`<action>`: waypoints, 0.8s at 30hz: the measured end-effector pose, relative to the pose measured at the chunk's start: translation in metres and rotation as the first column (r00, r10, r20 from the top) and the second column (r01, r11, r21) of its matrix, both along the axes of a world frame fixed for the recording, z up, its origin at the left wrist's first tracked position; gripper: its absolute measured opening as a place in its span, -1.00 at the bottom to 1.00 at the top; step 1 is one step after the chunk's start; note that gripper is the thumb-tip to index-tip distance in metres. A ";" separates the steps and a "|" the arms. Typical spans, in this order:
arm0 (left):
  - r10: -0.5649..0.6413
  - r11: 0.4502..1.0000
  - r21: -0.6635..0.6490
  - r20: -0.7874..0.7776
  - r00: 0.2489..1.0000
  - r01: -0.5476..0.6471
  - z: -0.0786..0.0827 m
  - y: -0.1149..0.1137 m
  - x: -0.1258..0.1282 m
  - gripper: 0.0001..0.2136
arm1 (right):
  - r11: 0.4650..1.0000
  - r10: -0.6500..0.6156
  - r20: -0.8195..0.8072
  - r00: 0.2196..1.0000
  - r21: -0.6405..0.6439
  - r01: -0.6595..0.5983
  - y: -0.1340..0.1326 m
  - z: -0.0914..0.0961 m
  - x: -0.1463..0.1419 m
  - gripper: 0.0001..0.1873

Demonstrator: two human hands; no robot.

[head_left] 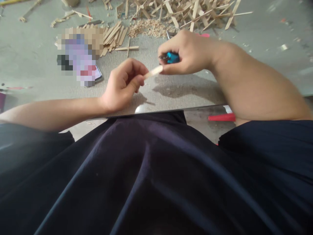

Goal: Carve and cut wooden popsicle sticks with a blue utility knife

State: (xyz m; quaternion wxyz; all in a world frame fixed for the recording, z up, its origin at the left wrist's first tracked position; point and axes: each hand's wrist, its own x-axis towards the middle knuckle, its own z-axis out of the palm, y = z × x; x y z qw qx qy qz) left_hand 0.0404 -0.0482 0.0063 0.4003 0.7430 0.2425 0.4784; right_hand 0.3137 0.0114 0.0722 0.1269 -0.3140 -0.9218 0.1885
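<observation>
A flat wooden craft stick [153,72] is pinched between the thumb and fingers of my left hand [123,83], its rounded end pointing right. My right hand [184,54] is closed around a blue-and-black handled tool [173,57]. Its working end is mostly hidden, though a bit of grey metal shows beyond the knuckles. The stick's free end meets or nearly meets my right thumb; I cannot tell if they touch. Both hands are above the near edge of the table [161,98].
Behind my hands lie a bundle of craft sticks [114,36], two crossed sticks [128,48] and a heap of small wood bits [149,28]. A large pile of joined sticks [195,11] spreads at the back. A phone [98,74], partly blurred out, lies left. Something red [221,117] shows below the table edge.
</observation>
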 end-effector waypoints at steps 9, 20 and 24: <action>-0.132 0.986 0.046 -0.349 0.928 0.157 0.011 -0.026 -0.009 -0.90 | 0.984 -0.155 -0.013 0.988 0.092 0.155 0.008 -0.003 0.007 -0.69; -0.189 0.841 0.339 -0.547 0.815 0.422 0.016 -0.031 -0.010 -0.77 | 0.991 -0.130 0.085 0.988 0.042 0.127 0.000 -0.001 -0.007 -0.74; -0.019 0.787 0.504 -0.557 0.831 0.356 0.009 -0.028 -0.010 -0.76 | 0.988 -0.143 0.102 0.985 0.076 0.136 0.003 -0.007 -0.011 -0.73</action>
